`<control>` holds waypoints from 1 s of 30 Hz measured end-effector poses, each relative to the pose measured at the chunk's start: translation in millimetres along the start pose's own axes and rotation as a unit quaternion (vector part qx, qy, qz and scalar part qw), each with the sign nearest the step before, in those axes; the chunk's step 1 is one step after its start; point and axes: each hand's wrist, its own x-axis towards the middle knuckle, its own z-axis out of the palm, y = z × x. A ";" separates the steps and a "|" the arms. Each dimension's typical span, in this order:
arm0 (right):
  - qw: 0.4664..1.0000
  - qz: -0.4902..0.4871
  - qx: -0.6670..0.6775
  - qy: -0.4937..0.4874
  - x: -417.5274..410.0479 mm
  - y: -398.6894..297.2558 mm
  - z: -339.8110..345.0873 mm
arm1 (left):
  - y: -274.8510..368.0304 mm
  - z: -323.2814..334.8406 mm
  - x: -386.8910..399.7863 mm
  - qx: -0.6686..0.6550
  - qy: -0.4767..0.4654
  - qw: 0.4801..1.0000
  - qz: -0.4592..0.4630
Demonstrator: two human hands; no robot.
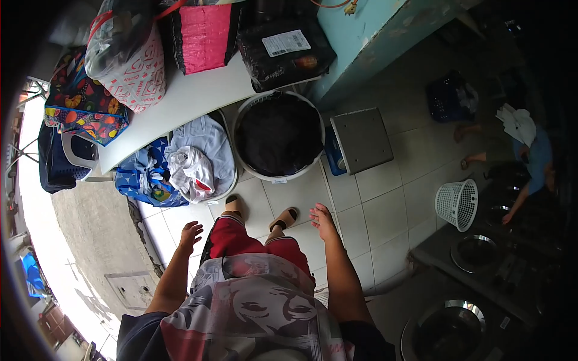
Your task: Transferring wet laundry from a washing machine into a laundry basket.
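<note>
My left hand (191, 235) hangs in the air with fingers apart, holding nothing. My right hand (321, 220) is also raised and bare, its fingers spread a little. Before me on the tiled floor stands a round white laundry basket (240, 158) heaped with dark clothes (280, 133). Left of it is another basket, filled with a light blue garment (203, 135) and a white checked cloth (192, 171) with a red patch. Beside that sits a blue patterned bag (131, 180) with clothes in it. Neither hand touches any of these.
A white table (189, 104) carries a fruit-print bag (86, 108), a pink-and-black bag (205, 38) and a black wrapped parcel (289, 58). A grey stool (363, 141) stands right. A white basket (457, 205) rests by front-loading washing machines (474, 255). A person (535, 158) is nearby.
</note>
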 end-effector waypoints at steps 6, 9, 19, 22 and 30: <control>0.999 -0.013 -0.035 0.019 31.2 -20.8 -8.0 | 45.4 65.2 17.6 0.069 -0.095 0.992 0.045; 0.993 0.007 -0.118 0.025 24.9 -22.6 3.0 | 58.0 82.7 52.8 0.132 -0.148 0.980 -0.017; 0.985 -0.017 -0.141 0.100 3.7 -24.9 -59.7 | 141.4 235.2 98.2 0.120 -0.292 0.949 0.021; 0.987 -0.108 -0.067 0.094 8.6 -8.7 -95.1 | 164.4 287.3 39.5 0.155 -0.333 0.928 0.064; 0.961 -0.136 0.122 0.206 -54.4 93.3 -264.3 | 141.1 253.8 119.8 -0.021 -0.002 1.000 0.019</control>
